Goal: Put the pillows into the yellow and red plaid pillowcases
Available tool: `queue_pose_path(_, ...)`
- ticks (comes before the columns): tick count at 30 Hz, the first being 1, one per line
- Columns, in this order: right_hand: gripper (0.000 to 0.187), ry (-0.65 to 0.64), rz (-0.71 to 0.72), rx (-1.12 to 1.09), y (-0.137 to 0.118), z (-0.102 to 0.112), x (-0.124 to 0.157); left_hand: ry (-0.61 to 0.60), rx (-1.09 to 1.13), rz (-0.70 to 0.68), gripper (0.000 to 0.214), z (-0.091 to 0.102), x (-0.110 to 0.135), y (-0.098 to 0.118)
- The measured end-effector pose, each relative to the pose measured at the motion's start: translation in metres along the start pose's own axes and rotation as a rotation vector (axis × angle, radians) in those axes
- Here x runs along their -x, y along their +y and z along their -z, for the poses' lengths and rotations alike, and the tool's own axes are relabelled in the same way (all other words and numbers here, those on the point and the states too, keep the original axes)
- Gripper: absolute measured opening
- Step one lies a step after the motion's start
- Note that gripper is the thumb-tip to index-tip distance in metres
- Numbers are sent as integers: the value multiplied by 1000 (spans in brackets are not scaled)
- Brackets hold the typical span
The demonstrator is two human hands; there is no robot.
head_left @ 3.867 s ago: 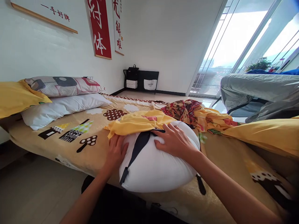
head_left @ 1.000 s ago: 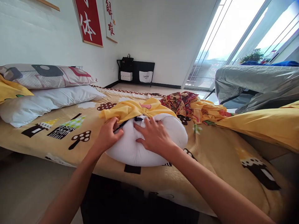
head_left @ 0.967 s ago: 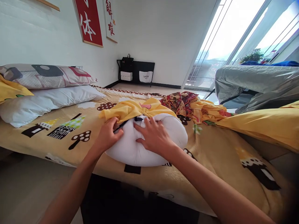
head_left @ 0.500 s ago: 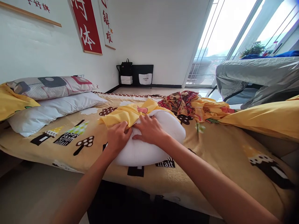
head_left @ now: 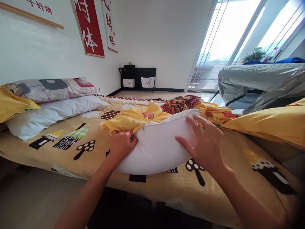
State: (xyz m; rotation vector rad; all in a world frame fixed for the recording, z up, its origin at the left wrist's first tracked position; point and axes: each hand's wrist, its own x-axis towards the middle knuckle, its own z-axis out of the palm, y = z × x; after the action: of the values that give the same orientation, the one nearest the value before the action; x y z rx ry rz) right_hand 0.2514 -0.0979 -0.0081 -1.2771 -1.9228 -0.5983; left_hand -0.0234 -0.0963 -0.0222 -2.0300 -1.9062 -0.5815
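A plump white pillow (head_left: 157, 146) lies across the bed in front of me, its left part covered by a yellow pillowcase (head_left: 128, 117) with a pink print. My left hand (head_left: 122, 143) is closed on the pillowcase's bunched edge, at the left side of the pillow. At the pillow's right end, my right hand (head_left: 206, 143) has its thumb and fingers spread apart, and the fingertips touch the white fabric near the raised corner. Some of its fingers are hidden from view.
The bed has a tan patterned blanket (head_left: 221, 194). At the left lie a patterned pillow (head_left: 54, 89) and a white pillow (head_left: 64, 111). Crumpled red and yellow cloth (head_left: 181, 103) lies behind the pillow, with yellow bedding (head_left: 269, 121) at the right. A grey-covered object (head_left: 259, 79) stands beyond.
My right hand has moved right, from beside my left hand to the pillow's far right end. That end is now stretched out and raised. My left hand stays on the pillowcase.
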Motion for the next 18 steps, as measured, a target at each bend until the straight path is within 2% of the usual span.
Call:
queue_pose_path(2, 58, -73, -24, -70, -3, -13, 10, 16, 23, -30, 20, 4, -3, 1)
queue_pose_path(5, 54, -258, 28, -166, -16, -29, 16, 146, 115, -84, 16, 9, -9, 7)
queue_pose_path(8, 51, -352, 81, -162, -27, -33, 9, 192, 202, -142, 19, 15, -20, 17)
queue_pose_path(10, 49, -361, 102, -137, -29, -31, 3, 116, 174, -160, 24, 22, -30, 25)
queue_pose_path(13, 47, -325, 110, -105, -30, -31, 5, -60, 56, -139, 31, 33, -50, 38)
queue_pose_path(16, 48, -202, 89, -110, -31, -37, 19, -191, -8, -191, 37, 39, -66, 50)
queue_pose_path(18, 50, -91, 53, -125, -33, -41, 32, -246, -42, -226, 37, 37, -71, 59)
